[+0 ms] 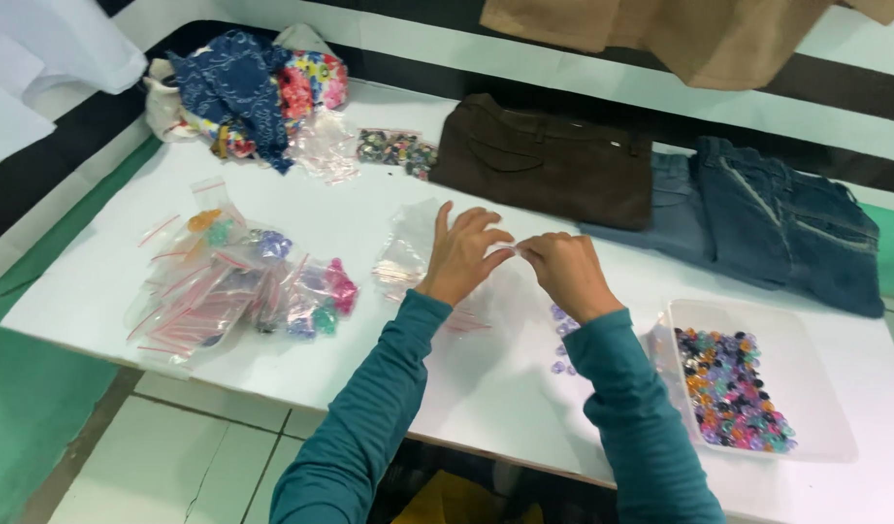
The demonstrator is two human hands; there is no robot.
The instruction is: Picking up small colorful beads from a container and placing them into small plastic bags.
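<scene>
Seemingly midway: filled zip bags (pixel 235 283) with red strips lie piled at the left of the worktop (pixel 389 364), while many mixed beads remain in the white tray (pixel 815 388) near right. Both left hand (pixel 463 254) and right hand (pixel 563 272) pinch one small clear bag (pixel 515 249) with closed fingers at the centre.

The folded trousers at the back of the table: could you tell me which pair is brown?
The brown trousers are the leftmost pair, nearest the bag of beads; the jeans to their right are blue denim.
</scene>
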